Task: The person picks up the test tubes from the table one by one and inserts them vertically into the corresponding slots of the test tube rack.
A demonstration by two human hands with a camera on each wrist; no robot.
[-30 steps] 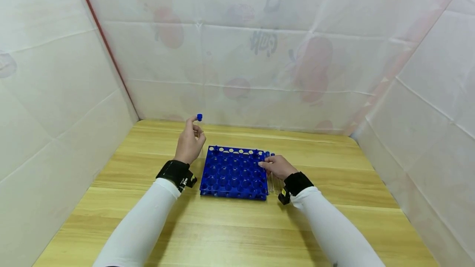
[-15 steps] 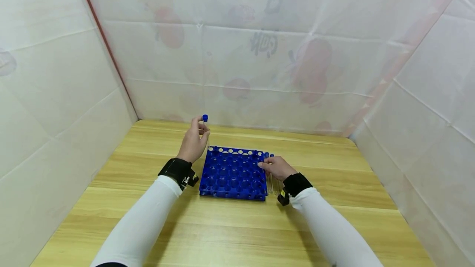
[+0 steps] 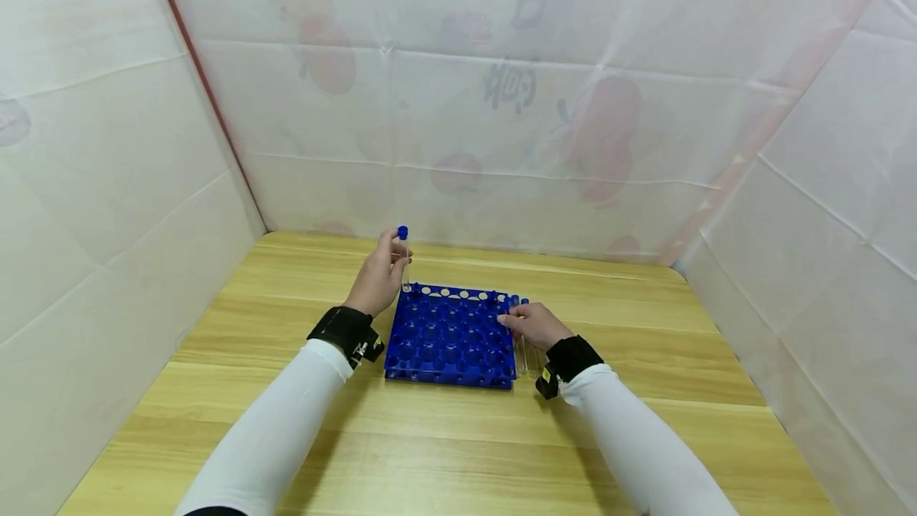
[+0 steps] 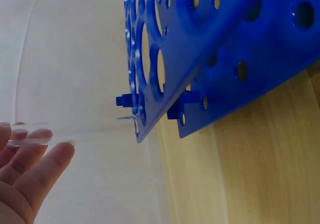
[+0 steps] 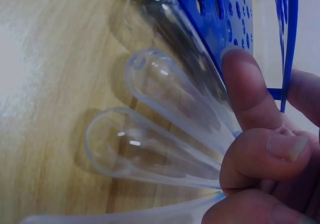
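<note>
My left hand pinches a clear capped tube upright between thumb and fingertips, its blue cap above my fingers and its lower end at the far-left corner hole of the blue rack. My right hand rests on the rack's right edge, fingers curled around a bundle of loose clear tubes lying on the bench just beside the rack.

Hazards:
- Misalignment. In the left wrist view the tube meets the top plate right at its corner. If I lower it off-centre, I judge the tip will catch on the rim and the tube will tilt or slip from my pinch.
- Rack shift. Pushing against the corner could slide or tip the rack. My right hand is the only brace.
- Rolling. The bundled tubes are round and smooth. If my right fingers loosen, they could roll away across the bench.

Clearance:
- Left of my left hand: open bench up to the white side wall.
- Beyond it: a strip of bench, then the back wall.
- Right of my right hand: wide open bench.
- Near side: bare bench beneath both forearms.
</note>
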